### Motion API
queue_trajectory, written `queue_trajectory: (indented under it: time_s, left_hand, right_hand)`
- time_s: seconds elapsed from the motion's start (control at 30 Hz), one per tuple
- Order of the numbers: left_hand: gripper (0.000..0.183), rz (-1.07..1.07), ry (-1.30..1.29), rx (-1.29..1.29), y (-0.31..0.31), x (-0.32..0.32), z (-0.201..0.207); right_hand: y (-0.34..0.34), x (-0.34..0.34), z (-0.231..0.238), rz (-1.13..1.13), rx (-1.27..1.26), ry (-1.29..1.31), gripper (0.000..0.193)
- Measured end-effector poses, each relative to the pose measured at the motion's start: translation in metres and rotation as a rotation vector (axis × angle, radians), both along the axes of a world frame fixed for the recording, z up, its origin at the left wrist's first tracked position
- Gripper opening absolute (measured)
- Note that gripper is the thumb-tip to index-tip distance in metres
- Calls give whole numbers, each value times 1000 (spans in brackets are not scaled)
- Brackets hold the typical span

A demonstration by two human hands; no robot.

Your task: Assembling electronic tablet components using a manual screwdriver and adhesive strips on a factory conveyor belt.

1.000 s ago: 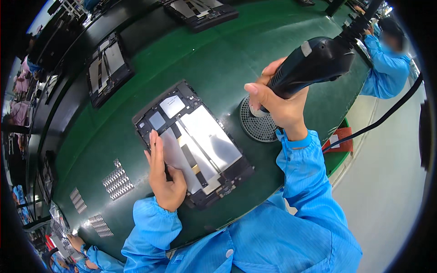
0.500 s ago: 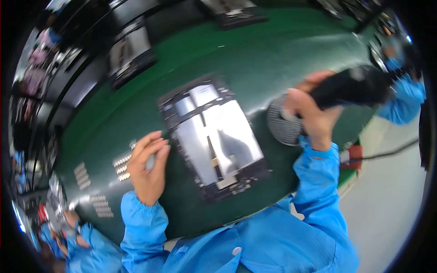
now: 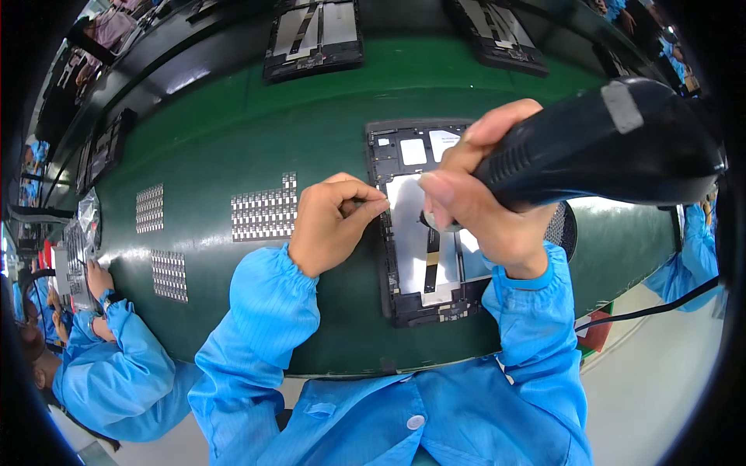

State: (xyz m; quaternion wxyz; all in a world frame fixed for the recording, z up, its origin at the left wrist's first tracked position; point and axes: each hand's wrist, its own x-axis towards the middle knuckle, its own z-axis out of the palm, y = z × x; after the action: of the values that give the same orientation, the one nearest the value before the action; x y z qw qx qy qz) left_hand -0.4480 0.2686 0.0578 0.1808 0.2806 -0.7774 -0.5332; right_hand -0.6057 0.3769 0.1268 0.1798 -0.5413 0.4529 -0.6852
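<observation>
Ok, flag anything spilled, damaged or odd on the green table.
No spill or damage stands out. Only the largest silver-and-black grid of small parts looks uneven: a stub juts up at its right end.

We count three grids of small parts (image 3: 264, 213) on the left and one near opened tablet (image 3: 407, 247). Farther off, we see two more opened tablets (image 3: 314, 43), and on the right one black handheld tool (image 3: 598, 151).
</observation>
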Motion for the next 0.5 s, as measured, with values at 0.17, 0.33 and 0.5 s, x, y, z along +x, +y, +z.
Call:
queue_trajectory:
  time_s: [0.17,0.33,0.5]
  left_hand:
    - [9,-43,-54,-59,-9,-5,0]
    - [8,-69,107,-49,-16,-6,-20]
    - [8,-59,56,-2,-16,-5,-9]
  right_hand:
    - [-17,16,-7,7,35,-78,40]
    - [-33,24,-15,43,11,-57,37]
    - [-38,28,-19,36,49,-70,36]
